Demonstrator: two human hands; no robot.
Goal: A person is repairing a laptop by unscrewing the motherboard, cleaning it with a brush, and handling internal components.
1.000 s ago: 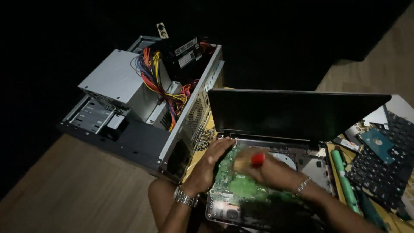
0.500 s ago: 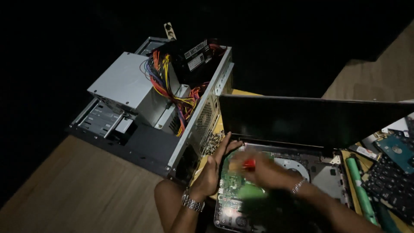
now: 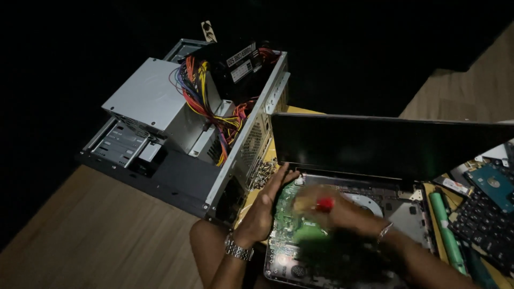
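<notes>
Head view looks down on an opened laptop (image 3: 342,241) with its keyboard deck removed, the green circuit board (image 3: 292,214) bare inside. The left hand (image 3: 265,206) lies flat and open, palm down on the laptop's left edge, fingertips up by the hinge; a metal watch (image 3: 238,249) sits on that wrist. The right hand (image 3: 334,211) is blurred over the middle of the board, closed around a red-handled screwdriver (image 3: 324,204) whose tip cannot be made out. Just beyond both hands rises the dark laptop screen (image 3: 385,144). Left of the left hand stands an open desktop computer case (image 3: 182,134) with bundled coloured wires. Right of the right hand, on the table (image 3: 96,235), lie a green cylindrical battery pack (image 3: 444,225), a loose keyboard (image 3: 482,227) and a blue-topped hard drive (image 3: 492,184).
</notes>
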